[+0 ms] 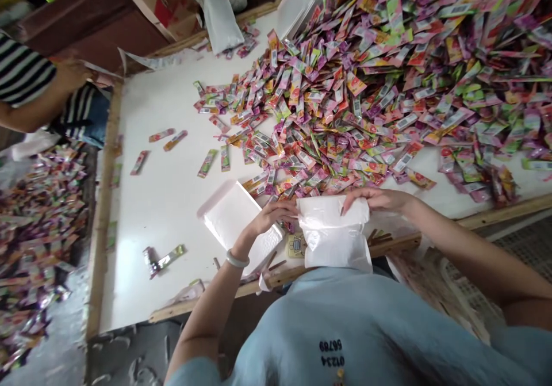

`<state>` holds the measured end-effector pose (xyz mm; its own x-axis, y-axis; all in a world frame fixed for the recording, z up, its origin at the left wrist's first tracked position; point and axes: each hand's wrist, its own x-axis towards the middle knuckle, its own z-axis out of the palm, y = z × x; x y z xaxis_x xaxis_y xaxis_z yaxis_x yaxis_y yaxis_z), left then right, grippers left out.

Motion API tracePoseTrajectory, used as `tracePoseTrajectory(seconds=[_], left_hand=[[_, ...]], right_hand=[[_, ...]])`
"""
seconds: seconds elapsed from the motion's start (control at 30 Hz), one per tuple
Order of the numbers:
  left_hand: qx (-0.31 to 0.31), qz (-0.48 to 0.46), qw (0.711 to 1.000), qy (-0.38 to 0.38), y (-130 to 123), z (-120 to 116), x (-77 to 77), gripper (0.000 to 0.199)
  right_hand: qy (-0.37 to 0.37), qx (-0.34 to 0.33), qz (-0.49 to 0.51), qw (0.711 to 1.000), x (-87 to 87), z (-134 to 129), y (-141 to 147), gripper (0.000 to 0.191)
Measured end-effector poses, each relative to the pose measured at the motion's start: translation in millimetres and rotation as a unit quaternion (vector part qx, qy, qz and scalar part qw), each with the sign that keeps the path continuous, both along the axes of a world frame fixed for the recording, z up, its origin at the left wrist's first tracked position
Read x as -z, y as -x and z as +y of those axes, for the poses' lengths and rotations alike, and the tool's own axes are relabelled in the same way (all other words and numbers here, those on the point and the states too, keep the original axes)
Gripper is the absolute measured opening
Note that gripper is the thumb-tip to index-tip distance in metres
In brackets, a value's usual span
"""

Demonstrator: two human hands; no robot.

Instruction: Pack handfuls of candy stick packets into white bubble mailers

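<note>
The sachet pile [409, 69] runs off the top and right edges, its print too small to read.

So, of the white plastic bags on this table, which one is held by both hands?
The white bag at the near table edge: the left hand and right hand pinch its top corners. The stack of bags beside it lies flat, and another person holds the far bag.
</note>
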<state>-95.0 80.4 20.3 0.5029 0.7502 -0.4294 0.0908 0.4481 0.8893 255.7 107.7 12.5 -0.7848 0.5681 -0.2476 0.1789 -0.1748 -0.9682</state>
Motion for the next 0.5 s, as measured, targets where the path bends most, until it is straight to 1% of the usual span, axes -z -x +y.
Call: tracePoseTrajectory(seconds=[0.07, 0.13, 0.17, 0.2, 0.23, 0.27, 0.33, 0.4, 0.47, 0.5], left_hand=[[-0.093, -0.011, 0.995, 0.028, -7, -12, 10.2, 0.030], [-0.187, -0.006, 0.982, 0.021, -24, -25, 18.2, 0.036], [-0.217, 0.004, 0.976, 0.006, -34, -31, 20.8, 0.040], [-0.228, 0.018, 0.973, -0.009, -44, -35, 22.3, 0.045], [-0.221, 0.031, 0.975, -0.019, -53, -39, 23.1, 0.048], [-0.201, 0.040, 0.978, -0.022, -60, -41, 23.3, 0.047], [-0.160, 0.032, 0.987, 0.003, -67, -44, 23.2, 0.040], [-0.152, -0.002, 0.987, 0.054, -66, -48, 22.9, 0.039], [-0.180, -0.025, 0.979, 0.096, -59, -54, 21.1, 0.045], [-0.199, -0.020, 0.974, 0.102, -55, -58, 19.0, 0.048]], right_hand=[[0.054, -0.033, 0.023, 0.998, -3.7, -3, -7, 0.049], [0.119, -0.049, 0.053, 0.990, -6.7, -5, -9, 0.058], [0.136, -0.047, 0.057, 0.988, -7.6, -5, -8, 0.062], [0.135, -0.037, 0.049, 0.989, -8.1, -7, -7, 0.064], [0.116, -0.018, 0.030, 0.993, -8.3, -8, -5, 0.062], [0.079, 0.009, 0.005, 0.997, -8.3, -11, -3, 0.058], [-0.010, 0.074, -0.039, 0.996, -7.1, -22, 1, 0.053], [-0.065, 0.129, -0.042, 0.989, -4.0, -37, 7, 0.048], [-0.073, 0.201, -0.011, 0.977, 1.3, -54, 17, 0.041], [-0.070, 0.250, 0.004, 0.966, 4.3, -63, 26, 0.045]])
